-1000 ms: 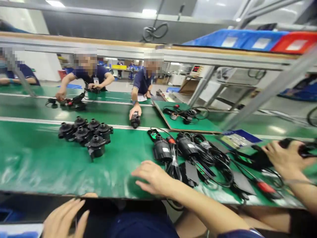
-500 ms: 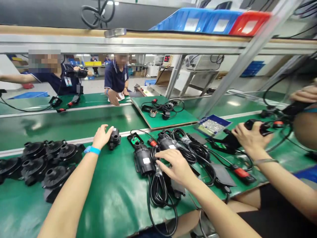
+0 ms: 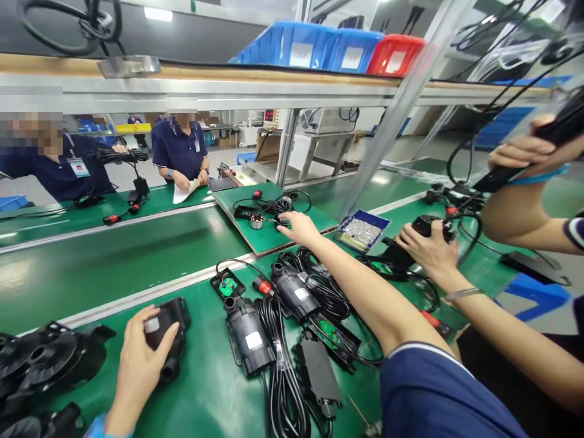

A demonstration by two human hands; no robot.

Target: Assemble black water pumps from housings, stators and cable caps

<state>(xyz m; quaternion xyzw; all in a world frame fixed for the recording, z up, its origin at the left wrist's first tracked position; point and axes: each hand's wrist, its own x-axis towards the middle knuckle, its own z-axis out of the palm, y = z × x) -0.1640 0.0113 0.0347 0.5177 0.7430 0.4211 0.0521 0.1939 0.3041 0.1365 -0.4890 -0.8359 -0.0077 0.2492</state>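
My left hand is closed around a small black pump low over the green bench, thumb and fingers on its sides. To its left sit several round black pump housings, partly cut off by the frame. My right hand is stretched over a raised green board, its fingers apart beside a small black part; contact is unclear. On that board also lie a silver and copper rotor-like piece and black cables. Between my arms rest two black cylindrical pumps with coiled cables.
A blue tray of small metal pieces stands beyond my right arm. At right, a co-worker's hands handle black parts. Two people in navy shirts are across the bench. An overhead shelf carries blue bins and a red bin.
My right hand has moved from the cable coils forward to the raised board. My left hand has taken hold of the small pump. The view has shifted, and the co-worker opposite now holds paper with both hands.
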